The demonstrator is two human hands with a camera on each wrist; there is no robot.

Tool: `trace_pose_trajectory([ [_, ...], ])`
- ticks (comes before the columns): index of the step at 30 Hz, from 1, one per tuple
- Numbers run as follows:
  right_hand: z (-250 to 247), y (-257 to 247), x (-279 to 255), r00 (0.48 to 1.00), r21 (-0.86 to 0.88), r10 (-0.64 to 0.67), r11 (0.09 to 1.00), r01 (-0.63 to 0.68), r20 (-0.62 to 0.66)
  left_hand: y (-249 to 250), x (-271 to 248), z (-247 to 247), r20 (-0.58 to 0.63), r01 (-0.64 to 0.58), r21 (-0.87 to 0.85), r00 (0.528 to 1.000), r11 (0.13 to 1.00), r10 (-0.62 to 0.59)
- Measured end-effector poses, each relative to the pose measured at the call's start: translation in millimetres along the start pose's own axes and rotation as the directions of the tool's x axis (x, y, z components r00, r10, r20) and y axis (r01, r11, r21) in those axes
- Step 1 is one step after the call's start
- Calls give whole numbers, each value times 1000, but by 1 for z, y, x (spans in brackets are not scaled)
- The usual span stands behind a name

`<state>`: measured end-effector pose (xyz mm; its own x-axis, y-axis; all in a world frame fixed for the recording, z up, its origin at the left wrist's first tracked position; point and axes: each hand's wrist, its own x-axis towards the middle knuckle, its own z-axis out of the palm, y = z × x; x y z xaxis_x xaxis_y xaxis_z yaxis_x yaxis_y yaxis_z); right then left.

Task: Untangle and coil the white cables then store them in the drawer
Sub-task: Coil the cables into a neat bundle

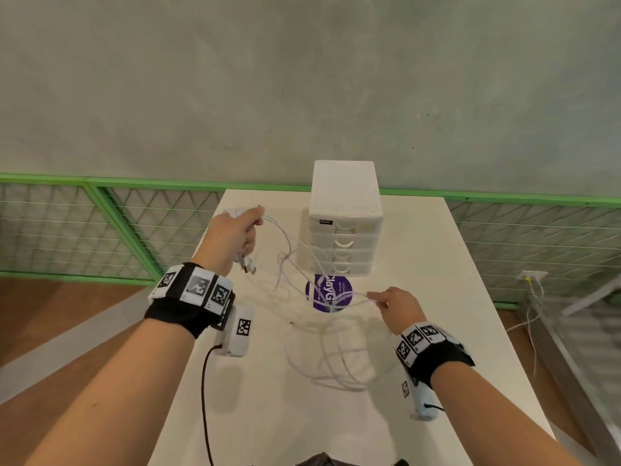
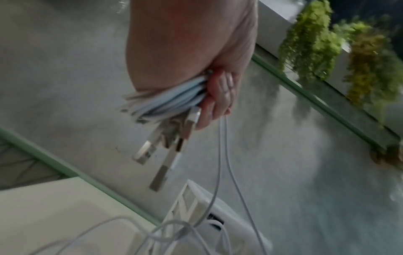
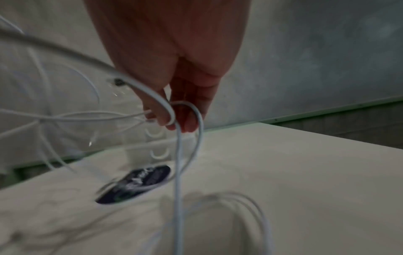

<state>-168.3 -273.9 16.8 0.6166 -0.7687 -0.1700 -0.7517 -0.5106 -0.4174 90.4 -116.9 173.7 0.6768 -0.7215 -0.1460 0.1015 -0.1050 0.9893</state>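
Coiling so far: the left hand [image 1: 235, 235] is gripping a bunch of thin white charging cables [image 2: 172, 100], fingers curled tight round the gathered loops, metal plug ends dangling below the fist.
Feeding: the right hand [image 1: 391, 306] is pinching a loose white strand [image 3: 174, 112] between thumb and fingertips, holding it up over the white tabletop [image 1: 420, 297].
Still tangled: strands are crossing in the air between the two hands, and slack loops [image 1: 339, 361] are lying on the table near the right wrist.
Storage: the white plastic four-drawer desktop cabinet [image 1: 344, 223] is standing at the back of the table, every drawer looking shut, nothing stowed yet.
Progress, my call: partway through coiling; untangling, finishing the coil and the drawer step are all remaining.
Count: two hands, one cabinet, four drawers, at least three plugs in the left-wrist view; how many cables, I cannot tell.
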Motion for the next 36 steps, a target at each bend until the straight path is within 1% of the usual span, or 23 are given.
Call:
trace_pose_trajectory([
  [2,1,17,-4,989,-36,125,992,-123,76,4,3,-6,-68,-34,-66,997,997,29],
  [3,2,22,-7,981,-52,155,987,-150,115,6,5,-7,-87,-51,-73,995,996,44],
  [4,2,23,-10,972,-68,169,985,-160,162,6,5,-8,-95,-67,-63,994,996,60],
  [6,-3,14,-13,951,-77,178,983,-164,254,5,4,-2,-71,-77,-12,995,997,76],
  [7,-9,6,-11,950,-54,166,986,-157,265,5,4,3,-48,-67,19,997,998,68],
  [8,-17,-3,-10,963,10,133,990,-139,235,4,2,9,-24,-52,51,998,997,53],
  [9,-28,-15,-9,982,112,87,988,-107,167,3,0,15,-2,-38,84,999,996,38],
  [10,-40,-28,-8,997,222,32,974,-48,76,3,-2,21,16,-30,113,999,993,28],
  [12,-64,-60,-9,992,378,-102,918,123,-75,2,-9,33,56,-28,166,998,986,19],
  [13,-72,-76,-10,979,410,-172,890,200,-106,2,-13,39,80,-30,183,997,983,16],
  [14,-76,-92,-10,970,428,-220,870,243,-104,3,-16,45,103,-31,183,995,983,12],
  [15,-77,-105,-10,970,442,-230,864,240,-77,5,-20,51,123,-29,166,992,986,8],
  [16,-74,-116,-10,976,449,-211,869,209,-46,8,-23,56,141,-25,141,990,990,5],
  [17,-69,-124,-8,984,435,-177,884,169,-22,11,-26,61,156,-23,120,988,993,5],
  [20,-43,-134,-6,996,318,-85,945,73,25,21,-34,70,201,-28,74,980,997,12],
  [24,-20,-125,-1,999,291,-6,957,16,-35,29,-39,75,244,-36,28,969,999,28],
  [27,-19,-112,2,999,183,-23,983,28,-33,30,-35,69,196,-41,16,980,999,38],
  [30,-19,-93,2,998,124,-23,992,29,-54,29,-28,60,131,-37,-23,991,999,40],
  [32,-15,-73,7,999,54,32,998,-32,-6,32,-24,53,82,-46,-109,995,993,55],
  [33,-12,-60,8,996,13,82,997,-82,41,35,-21,49,52,-57,-159,996,986,66],
  [35,-7,-36,8,968,-78,188,981,-177,168,42,-18,41,-3,-84,-219,996,972,86],
  [36,-6,-28,6,947,-116,228,972,-206,227,44,-16,38,-19,-97,-211,995,973,95],
])
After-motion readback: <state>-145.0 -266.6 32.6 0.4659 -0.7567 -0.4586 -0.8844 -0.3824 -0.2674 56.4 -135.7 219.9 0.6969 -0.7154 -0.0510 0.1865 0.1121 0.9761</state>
